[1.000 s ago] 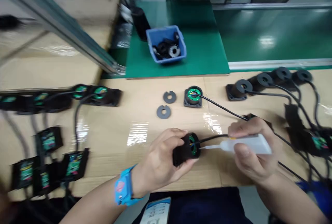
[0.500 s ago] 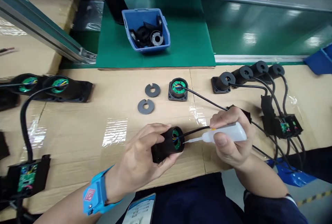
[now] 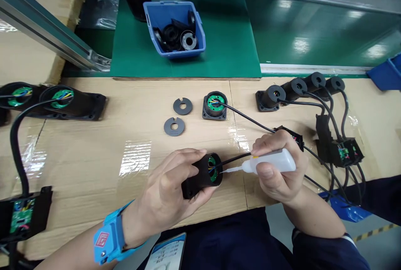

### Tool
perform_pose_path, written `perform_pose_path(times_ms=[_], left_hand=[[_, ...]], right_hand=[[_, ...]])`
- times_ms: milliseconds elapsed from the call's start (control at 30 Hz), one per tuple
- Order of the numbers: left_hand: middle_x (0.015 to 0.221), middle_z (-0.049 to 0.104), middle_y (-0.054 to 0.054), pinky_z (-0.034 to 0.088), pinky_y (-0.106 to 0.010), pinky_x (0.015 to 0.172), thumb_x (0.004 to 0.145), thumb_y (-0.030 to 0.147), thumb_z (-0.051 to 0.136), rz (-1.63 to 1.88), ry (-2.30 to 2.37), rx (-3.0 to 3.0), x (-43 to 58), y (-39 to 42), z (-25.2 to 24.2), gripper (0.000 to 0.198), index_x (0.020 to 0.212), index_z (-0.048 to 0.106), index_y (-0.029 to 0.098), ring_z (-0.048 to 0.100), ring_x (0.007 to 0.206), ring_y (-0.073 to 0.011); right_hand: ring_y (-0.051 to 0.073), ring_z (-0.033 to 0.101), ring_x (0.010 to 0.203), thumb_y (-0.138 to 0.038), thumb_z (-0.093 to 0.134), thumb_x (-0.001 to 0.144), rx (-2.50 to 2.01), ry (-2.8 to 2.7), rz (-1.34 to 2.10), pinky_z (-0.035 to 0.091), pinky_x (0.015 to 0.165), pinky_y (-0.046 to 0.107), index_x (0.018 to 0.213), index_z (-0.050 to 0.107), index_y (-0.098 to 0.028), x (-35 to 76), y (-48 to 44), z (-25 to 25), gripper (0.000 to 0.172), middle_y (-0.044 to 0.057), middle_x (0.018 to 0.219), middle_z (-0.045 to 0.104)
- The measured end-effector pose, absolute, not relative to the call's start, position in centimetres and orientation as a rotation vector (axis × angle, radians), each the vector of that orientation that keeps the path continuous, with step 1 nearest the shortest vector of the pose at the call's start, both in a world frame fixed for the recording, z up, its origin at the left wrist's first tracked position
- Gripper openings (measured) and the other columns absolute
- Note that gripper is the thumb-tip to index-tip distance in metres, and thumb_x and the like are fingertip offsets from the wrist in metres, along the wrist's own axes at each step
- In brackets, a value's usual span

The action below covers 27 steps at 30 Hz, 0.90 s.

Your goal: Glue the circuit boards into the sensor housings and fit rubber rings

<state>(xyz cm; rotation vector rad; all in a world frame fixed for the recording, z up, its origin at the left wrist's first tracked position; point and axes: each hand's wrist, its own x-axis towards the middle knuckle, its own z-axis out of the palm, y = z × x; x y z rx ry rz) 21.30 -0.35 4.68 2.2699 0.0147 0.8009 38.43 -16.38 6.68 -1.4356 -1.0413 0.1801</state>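
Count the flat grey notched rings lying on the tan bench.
2. One flat grey notched ring lies nearer the flat green board; the second ring lies nearer the left hand, which could hide others.

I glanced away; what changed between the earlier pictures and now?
Only the view visibly shifted: everything appears further left. Nothing was grasped or released. The left hand still holds the black housing, the right hand the bottle, its nozzle near the housing; both grey washers stayed put.

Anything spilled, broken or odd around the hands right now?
Nothing stands out. The left hand holds the black housing, the right hand the white bottle, its nozzle at the housing's rim, with no visible spill or breakage. Tiny drips would be too small to tell.
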Motion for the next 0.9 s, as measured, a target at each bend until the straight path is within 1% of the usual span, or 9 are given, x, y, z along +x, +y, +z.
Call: perform_pose_path(times_ms=[333,500,767,900], left_hand=[[0.109,0.068,-0.016,0.065,-0.039,0.085,0.075,0.019,0.086,0.795,0.022,2.292,21.15,-0.29,4.67,0.057,0.112,0.043,0.018,0.073,0.104,-0.0261],[0.108,0.069,-0.016,0.066,-0.039,0.084,0.075,0.02,0.085,0.794,0.031,2.301,21.32,-0.32,4.74,0.056,0.112,0.043,0.018,0.073,0.102,-0.0258],[0.108,0.069,-0.015,0.066,-0.037,0.082,0.074,0.02,0.086,0.805,0.045,2.306,21.4,-0.37,4.86,0.057,0.111,0.043,0.019,0.074,0.101,-0.0249],[0.108,0.069,-0.013,0.065,-0.035,0.08,0.076,0.022,0.084,0.74,0.118,2.25,21.37,-0.56,4.8,0.056,0.112,0.042,0.02,0.074,0.1,-0.0237]], right_hand=[[0.013,0.055,0.061,-0.037,0.07,0.093,-1.416,-1.048,0.171,0.043,0.052,0.031,0.099,0.067,-0.021,38.42,-16.56,6.72,0.018,0.001,0.076,0.062],[0.015,0.056,0.061,-0.039,0.069,0.093,-1.436,-1.046,0.154,0.044,0.052,0.031,0.099,0.067,-0.022,38.39,-16.5,6.72,0.018,0.001,0.075,0.062],[0.013,0.055,0.056,-0.04,0.068,0.093,-1.454,-1.043,0.165,0.043,0.048,0.03,0.097,0.066,-0.023,38.41,-16.32,6.8,0.018,0.0,0.073,0.062],[0.013,0.055,0.056,-0.039,0.07,0.091,-1.452,-1.073,0.133,0.044,0.047,0.03,0.097,0.066,-0.022,38.41,-16.24,6.78,0.019,0.0,0.073,0.062]])
